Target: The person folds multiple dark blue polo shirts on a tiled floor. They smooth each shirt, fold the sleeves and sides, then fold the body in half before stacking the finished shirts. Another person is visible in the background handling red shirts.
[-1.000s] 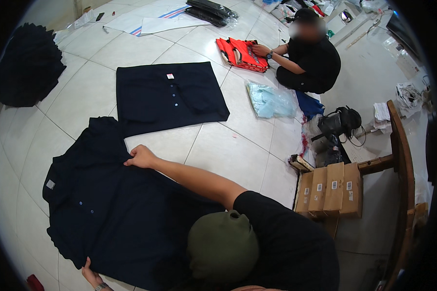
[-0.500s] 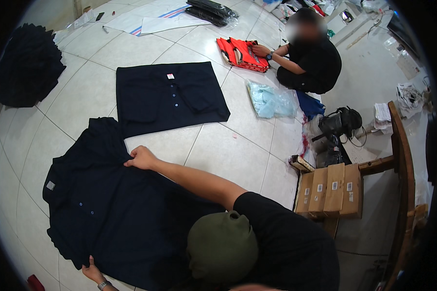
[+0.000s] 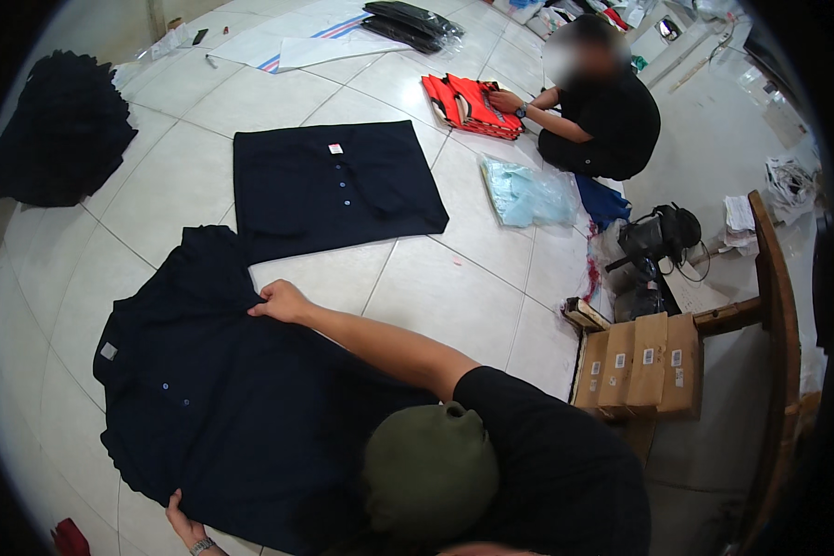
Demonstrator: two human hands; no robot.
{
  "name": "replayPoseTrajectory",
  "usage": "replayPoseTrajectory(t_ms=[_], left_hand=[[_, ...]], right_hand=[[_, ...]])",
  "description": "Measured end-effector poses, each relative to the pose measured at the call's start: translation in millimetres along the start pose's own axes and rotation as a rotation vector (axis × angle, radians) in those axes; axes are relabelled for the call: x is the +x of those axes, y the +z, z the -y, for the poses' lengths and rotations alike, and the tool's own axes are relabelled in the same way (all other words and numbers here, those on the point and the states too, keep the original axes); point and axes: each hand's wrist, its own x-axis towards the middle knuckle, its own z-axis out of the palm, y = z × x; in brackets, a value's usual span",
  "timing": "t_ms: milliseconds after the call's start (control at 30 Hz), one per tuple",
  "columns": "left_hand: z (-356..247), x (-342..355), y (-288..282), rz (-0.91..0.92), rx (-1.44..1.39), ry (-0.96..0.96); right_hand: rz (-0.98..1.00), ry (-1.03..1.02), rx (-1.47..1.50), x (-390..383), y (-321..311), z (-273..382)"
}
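A dark navy polo shirt (image 3: 213,408) lies spread on the floor, its collar with a pale label at the left and two small buttons below that. My right hand (image 3: 283,303) pinches the shirt's far edge, just below the sleeve. At the near edge, my left hand (image 3: 183,521), with a metal watch on the wrist, grips the cloth between thumb and fingers. An olive-green cap (image 3: 431,468) hides part of the shirt's lower end. Just beyond, touching or nearly touching the sleeve, a second navy shirt (image 3: 380,190) lies folded into a flat rectangle, with label and buttons facing up.
A tall pile of dark garments (image 3: 60,130) stands far left. At the far right a person (image 3: 612,111) sits handling folded orange garments (image 3: 473,107). Nearby lie a bagged light-blue garment (image 3: 528,193), a black bag (image 3: 658,236) and cardboard boxes (image 3: 639,366). Black packages (image 3: 408,26) lie at the back.
The view has shifted slightly, so everything appears a little farther right. Both my hands keep hold of the shirt at the same places.
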Motion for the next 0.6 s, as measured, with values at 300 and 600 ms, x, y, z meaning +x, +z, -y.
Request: replayPoseTrajectory(t_ms=[300, 600], left_hand=[[4.4, -9.2, 12.9, -0.106, 0.073, 0.178], [-40.3, -88.2, 30.2, -0.288, -0.071, 0.499]], right_hand=[[-0.063, 0.034, 0.039, 0.0, 13.1, 4.3], [-0.068, -0.101, 0.579, -62.2, -43.9, 87.1]])
